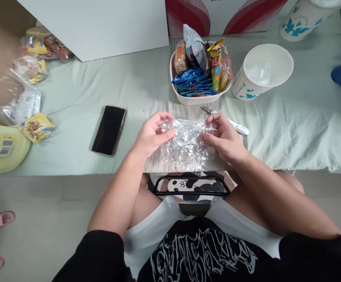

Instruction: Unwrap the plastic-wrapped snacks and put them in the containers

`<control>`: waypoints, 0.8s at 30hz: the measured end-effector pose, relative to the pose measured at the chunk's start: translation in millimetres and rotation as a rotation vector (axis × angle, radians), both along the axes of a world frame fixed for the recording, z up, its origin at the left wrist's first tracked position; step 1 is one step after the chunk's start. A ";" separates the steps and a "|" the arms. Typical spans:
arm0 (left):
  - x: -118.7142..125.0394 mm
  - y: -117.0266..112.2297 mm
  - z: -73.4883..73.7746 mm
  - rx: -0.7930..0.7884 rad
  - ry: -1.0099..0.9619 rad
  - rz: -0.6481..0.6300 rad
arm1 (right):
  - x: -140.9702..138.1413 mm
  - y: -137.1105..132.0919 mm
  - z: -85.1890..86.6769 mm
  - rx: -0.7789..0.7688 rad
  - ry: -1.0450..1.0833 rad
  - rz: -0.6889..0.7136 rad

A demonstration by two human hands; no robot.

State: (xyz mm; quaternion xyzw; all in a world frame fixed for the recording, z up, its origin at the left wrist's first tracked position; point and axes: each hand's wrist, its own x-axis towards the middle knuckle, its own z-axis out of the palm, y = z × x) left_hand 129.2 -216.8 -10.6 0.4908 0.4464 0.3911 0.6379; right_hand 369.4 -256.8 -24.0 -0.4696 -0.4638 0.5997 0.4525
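Observation:
A crinkled clear plastic bag (185, 144) lies stretched over the near edge of the pale green sheet (291, 129). My left hand (152, 134) pinches the bag's upper left edge, thumb against fingers. My right hand (221, 138) grips its upper right edge the same way. Both hands are closed on the plastic, about a hand's width apart. Just behind my right hand lie white-handled scissors (235, 125), partly hidden by my fingers.
A white tub (198, 98) packed with snack packets stands behind the bag. A white cup with blue leaves (261, 74) lies on its side to the right. A black phone (109, 130) lies left. More snack packets (33, 70) and a yellow bottle (0, 147) are far left.

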 end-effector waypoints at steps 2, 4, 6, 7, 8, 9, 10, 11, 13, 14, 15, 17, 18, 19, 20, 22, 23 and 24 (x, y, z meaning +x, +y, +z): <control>0.5 -0.3 0.4 -0.020 -0.063 0.022 | -1.0 -0.6 0.6 -0.003 0.014 -0.039; 0.3 -0.1 1.4 -0.085 -0.145 -0.001 | -1.2 -0.4 1.2 0.007 0.029 -0.087; 0.4 -0.7 2.1 -0.181 -0.170 -0.109 | -0.2 0.4 0.5 0.044 0.034 -0.127; 1.0 -1.5 2.1 -0.223 -0.155 -0.172 | 0.5 1.0 -0.3 0.063 0.046 -0.146; 2.1 -2.6 1.8 -0.254 -0.128 -0.216 | 1.2 1.6 -1.2 0.082 0.067 -0.163; 3.6 -3.8 1.4 -0.268 -0.100 -0.231 | 1.7 2.1 -2.0 0.094 0.092 -0.171; 5.6 -4.9 0.9 -0.267 -0.081 -0.217 | 1.8 2.4 -2.5 0.095 0.117 -0.170; 7.7 -5.9 0.5 -0.254 -0.077 -0.180 | 1.5 2.5 -2.6 0.084 0.140 -0.158; 12.1 -7.1 -0.3 -0.213 -0.095 -0.086 | -0.5 1.9 -1.6 0.031 0.160 -0.108; 14.0 -7.3 -0.8 -0.191 -0.100 -0.050 | -1.9 1.3 -0.6 -0.005 0.154 -0.077; 15.6 -7.4 -1.5 -0.168 -0.096 -0.023 | -3.3 0.6 0.4 -0.039 0.139 -0.050; 17.9 -7.6 -4.0 -0.114 -0.060 0.010 | -5.6 -0.5 2.7 -0.081 0.089 -0.008; 18.6 -7.7 -5.6 -0.086 -0.029 0.021 | -6.3 -0.8 3.9 -0.083 0.060 0.006; 18.9 -7.9 -7.2 -0.058 0.004 0.033 | -6.6 -1.0 5.1 -0.073 0.033 0.014; 18.8 -8.1 -8.7 -0.031 0.037 0.046 | -6.6 -1.0 6.4 -0.056 0.011 0.016; 18.0 -8.3 -10.0 0.009 0.091 0.077 | -6.1 -1.0 8.7 -0.024 -0.022 0.013; 17.2 -8.3 -9.6 0.017 0.103 0.088 | -5.8 -1.1 9.4 -0.021 -0.031 0.014; 16.2 -8.1 -8.4 0.017 0.101 0.092 | -5.5 -1.4 9.8 -0.026 -0.035 0.019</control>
